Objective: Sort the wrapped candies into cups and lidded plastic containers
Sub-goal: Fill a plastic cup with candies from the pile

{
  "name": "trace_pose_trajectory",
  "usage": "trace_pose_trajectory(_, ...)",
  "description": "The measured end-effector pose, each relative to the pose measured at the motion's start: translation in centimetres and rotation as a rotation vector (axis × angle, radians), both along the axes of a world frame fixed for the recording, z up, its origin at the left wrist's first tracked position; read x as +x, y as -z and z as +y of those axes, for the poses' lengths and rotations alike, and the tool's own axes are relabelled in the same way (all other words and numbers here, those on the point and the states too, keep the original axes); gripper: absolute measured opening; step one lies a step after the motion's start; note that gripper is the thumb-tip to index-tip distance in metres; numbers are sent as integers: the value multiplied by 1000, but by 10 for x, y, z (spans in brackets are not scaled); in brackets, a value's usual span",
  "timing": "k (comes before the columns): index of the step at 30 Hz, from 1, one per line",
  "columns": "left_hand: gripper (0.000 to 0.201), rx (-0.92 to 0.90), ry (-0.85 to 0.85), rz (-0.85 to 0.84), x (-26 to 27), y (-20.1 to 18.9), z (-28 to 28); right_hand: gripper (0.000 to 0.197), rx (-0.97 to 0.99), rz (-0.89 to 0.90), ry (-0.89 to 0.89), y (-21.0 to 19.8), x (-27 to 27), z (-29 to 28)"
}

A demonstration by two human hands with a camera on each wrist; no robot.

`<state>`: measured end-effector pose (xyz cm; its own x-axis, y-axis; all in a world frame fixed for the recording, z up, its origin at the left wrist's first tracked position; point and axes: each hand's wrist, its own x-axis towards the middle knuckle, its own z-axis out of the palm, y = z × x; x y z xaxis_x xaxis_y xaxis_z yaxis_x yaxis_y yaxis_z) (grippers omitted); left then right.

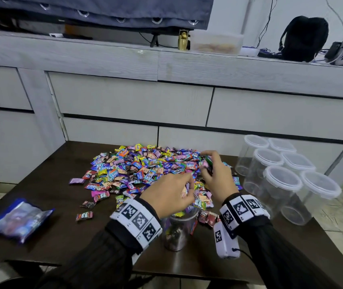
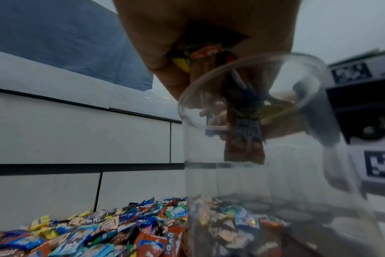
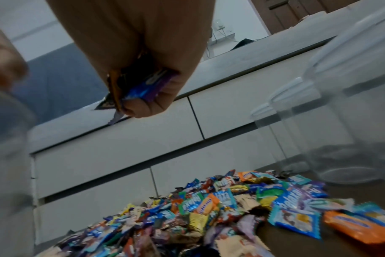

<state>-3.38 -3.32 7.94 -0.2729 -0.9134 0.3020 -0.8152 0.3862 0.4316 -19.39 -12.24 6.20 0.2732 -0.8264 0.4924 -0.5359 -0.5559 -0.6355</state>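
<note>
Left hand (image 1: 169,192) grips a small bunch of wrapped candies (image 2: 211,57), fingers curled round them; it hangs right over the mouth of the clear cup (image 1: 176,230). Left wrist view: an orange-brown wrapper (image 2: 244,142) sits partly inside the cup rim; whether the fingers still pinch it, can't tell. Cup already has candies in the bottom.

Right hand (image 1: 214,174) is also closed on candies: blue/purple wrapper (image 3: 143,87) plus a dark one pinched between thumb and fingers. It sits at 1 o'clock of the left hand, over the right part of the pile.

Left to right across the dark table (image 1: 62,232):
- Blue-edged plastic bag (image 1: 16,220) at 9 o'clock of the cup, well apart, lying flat, contents blurred.
- A few stray candies (image 1: 84,215) between bag and cup.
- Main candy pile (image 1: 141,165) at 12 o'clock of the cup, mixed colours, spread loosely toward the far table edge.
- Cup upright near the front edge, just below both hands, touching the near edge of the pile.
- White tagged device (image 1: 225,240) hangs from the right wrist at 3 o'clock of the cup.
- Six clear lidded containers (image 1: 281,184) at 2 to 3 o'clock, standing in two rows, lids on. No candies visible in them.

Grey drawer fronts (image 1: 135,101) run behind the table. Shelf above carries a black backpack (image 1: 304,38) at far right.
</note>
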Motion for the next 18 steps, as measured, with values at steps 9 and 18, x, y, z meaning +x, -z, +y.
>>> trace_pose_trajectory(9, 14, -66, 36, -241, -4, 6, -4, 39, -12, -10, -61, -10, 19, 12)
trace_pose_trajectory(18, 20, -93, 26, -259, -4, 7, -3, 37, -31, -22, -60, -11, 16, 12)
